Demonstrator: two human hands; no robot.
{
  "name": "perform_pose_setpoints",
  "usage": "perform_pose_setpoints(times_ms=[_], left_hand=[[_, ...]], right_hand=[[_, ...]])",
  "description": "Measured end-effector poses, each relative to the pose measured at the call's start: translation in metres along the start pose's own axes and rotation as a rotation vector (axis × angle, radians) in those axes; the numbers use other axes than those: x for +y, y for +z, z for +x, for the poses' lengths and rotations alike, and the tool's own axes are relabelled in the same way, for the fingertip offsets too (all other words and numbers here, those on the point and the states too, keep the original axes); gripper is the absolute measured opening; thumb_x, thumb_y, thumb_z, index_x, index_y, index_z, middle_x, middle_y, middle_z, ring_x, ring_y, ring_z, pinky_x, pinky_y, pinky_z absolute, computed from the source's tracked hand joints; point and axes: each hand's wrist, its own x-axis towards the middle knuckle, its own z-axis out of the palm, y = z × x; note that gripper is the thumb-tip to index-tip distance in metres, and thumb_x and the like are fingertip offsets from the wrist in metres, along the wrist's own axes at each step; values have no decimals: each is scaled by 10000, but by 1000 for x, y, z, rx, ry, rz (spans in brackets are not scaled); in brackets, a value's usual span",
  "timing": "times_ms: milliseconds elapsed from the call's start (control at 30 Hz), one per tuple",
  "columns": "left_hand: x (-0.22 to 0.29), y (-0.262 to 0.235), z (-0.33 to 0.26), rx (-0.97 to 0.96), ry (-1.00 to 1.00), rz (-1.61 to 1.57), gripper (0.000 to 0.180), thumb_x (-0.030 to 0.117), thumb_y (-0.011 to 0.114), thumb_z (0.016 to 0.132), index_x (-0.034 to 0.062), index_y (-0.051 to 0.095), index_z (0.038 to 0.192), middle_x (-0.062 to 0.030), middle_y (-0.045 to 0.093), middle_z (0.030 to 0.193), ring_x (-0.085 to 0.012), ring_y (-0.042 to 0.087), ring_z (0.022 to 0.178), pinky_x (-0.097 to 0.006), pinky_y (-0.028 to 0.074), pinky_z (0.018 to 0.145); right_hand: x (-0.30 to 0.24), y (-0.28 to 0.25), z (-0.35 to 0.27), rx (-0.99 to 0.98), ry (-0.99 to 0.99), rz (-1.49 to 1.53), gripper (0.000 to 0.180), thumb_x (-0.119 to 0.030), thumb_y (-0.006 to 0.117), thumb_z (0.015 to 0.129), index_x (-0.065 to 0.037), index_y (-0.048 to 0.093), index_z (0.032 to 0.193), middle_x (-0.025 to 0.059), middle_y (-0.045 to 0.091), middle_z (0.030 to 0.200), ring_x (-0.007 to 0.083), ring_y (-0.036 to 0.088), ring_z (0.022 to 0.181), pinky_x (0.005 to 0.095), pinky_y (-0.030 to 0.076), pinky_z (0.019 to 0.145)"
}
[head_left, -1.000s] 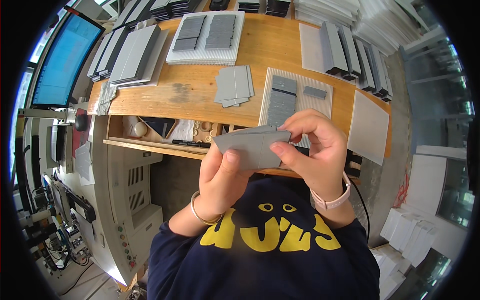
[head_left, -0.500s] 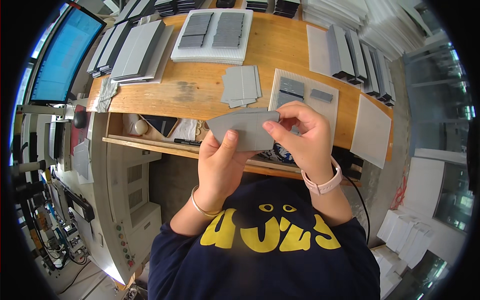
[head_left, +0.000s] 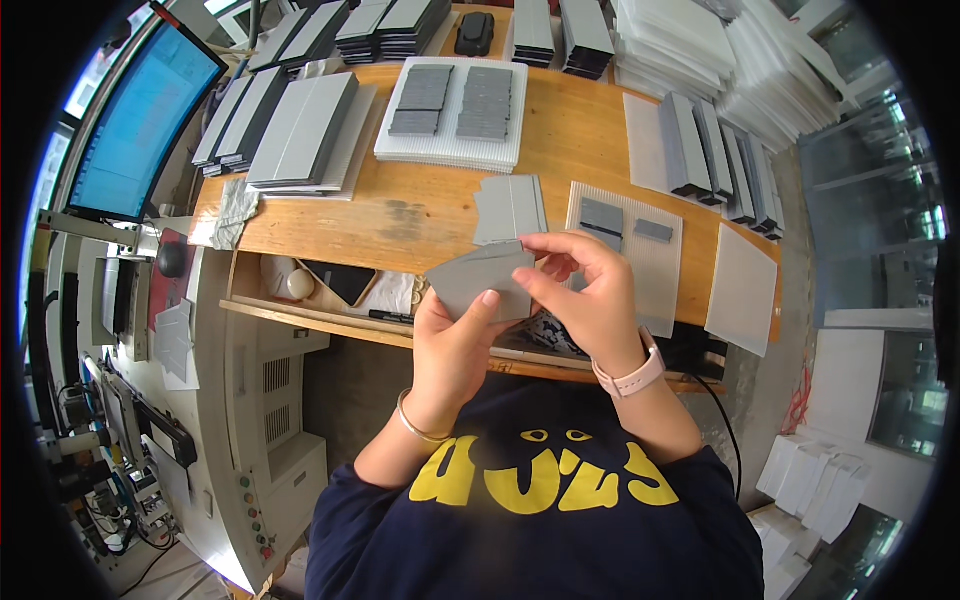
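Wooden bench (head_left: 420, 215) boards are covered with piles of flat grey pieces. One thin grey card-like sheet (head_left: 478, 283) is held up over the bench's front edge, close to the body. It is cupped from below by the left hand (head_left: 455, 345), with the thumb pressed on its face. Its right edge is pinched by the right hand (head_left: 590, 295), fingers (head_left: 545, 245) closed on it. A small loose stack of grey sheets (head_left: 510, 207) lies just behind, and a white ribbed tray (head_left: 640, 262) with two grey pieces sits beside it.

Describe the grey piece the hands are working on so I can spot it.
Start at the wooden bench; at its near edge both hands meet. The grey sheet is pinched between left hand and right hand, alone lifted and curved; others lie flat.
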Motion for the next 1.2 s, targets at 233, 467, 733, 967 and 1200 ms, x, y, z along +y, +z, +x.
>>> perform_pose_setpoints(times_ms=[233, 467, 733, 967, 1200], left_hand=[[9, -10, 0, -101, -30, 19, 246, -23, 461, 844, -43, 450, 1089, -156, 532, 1076, -239, 553, 962, -411, 494, 828], [12, -22, -1, -122, -20, 88, 316, -12, 465, 846, -39, 380, 1150, -177, 507, 1114, -279, 556, 983, -440, 495, 827], [16, -24, 0, -156, -38, 74, 280, -19, 454, 846, -42, 407, 1121, -165, 518, 1095, -261, 551, 981, -421, 493, 830], [17, -24, -2, -111, -67, 22, 273, -10, 454, 848, -34, 418, 1118, -154, 521, 1091, -258, 549, 971, -419, 487, 833], [18, -29, -1, -83, -99, -46, 286, -4, 457, 848, -14, 418, 1131, -155, 521, 1093, -277, 545, 984, -449, 477, 836]], right_hand=[[-14, -10, 16, -200, 386, 378, 146, 5, 586, 781, 23, 592, 925, 56, 601, 844, 87, 561, 747, 220, 482, 682], [-18, -3, 21, -219, 308, 340, 213, 17, 604, 748, 6, 549, 953, 57, 605, 838, 80, 559, 730, 202, 471, 679], [-19, 3, 21, -168, 262, 195, 286, 25, 631, 698, -9, 525, 961, 27, 577, 764, 63, 544, 693, 185, 434, 628], [-12, 9, 19, -147, 255, 255, 269, 22, 637, 699, -18, 521, 939, 2, 541, 760, 51, 519, 691, 177, 425, 634], [-5, 8, 26, -78, 294, 415, 250, 9, 641, 727, -20, 525, 947, -5, 547, 775, 55, 518, 714, 187, 428, 644]])
